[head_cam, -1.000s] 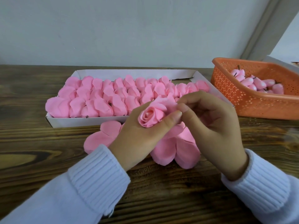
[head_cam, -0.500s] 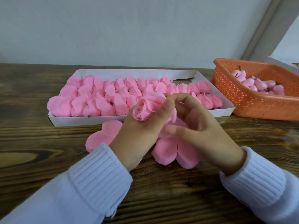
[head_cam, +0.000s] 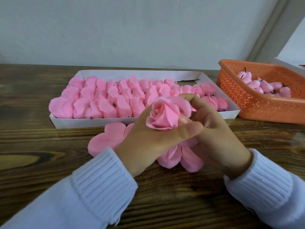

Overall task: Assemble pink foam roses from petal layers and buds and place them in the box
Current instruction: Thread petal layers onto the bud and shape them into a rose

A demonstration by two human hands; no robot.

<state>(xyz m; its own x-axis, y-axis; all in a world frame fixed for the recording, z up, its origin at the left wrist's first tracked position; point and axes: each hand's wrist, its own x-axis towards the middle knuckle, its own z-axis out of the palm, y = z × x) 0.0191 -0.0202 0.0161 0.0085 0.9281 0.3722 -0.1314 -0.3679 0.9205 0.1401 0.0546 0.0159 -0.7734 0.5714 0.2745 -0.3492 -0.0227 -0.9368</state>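
- Left grip (head_cam: 148,142) closed round the pink rose (head_cam: 165,114), thumb across its base; the bloom faces the camera at centre frame, raised above the worktop (head_cam: 49,171).
- Right grip (head_cam: 217,134) curled against the rose's rear petals, fingertips hooked over its top right.
- White box (head_cam: 66,123) behind, upper centre, packed with rows of roses (head_cam: 107,100); both grips hide part of its front wall.
- Flat petal layers (head_cam: 102,142) lie on the worktop under both grips, partly covered.
- Orange basket (head_cam: 247,103), right edge, holds buds (head_cam: 264,86).
- Wrists low; white ribbed sleeves (head_cam: 102,176) enter from the bottom corners.
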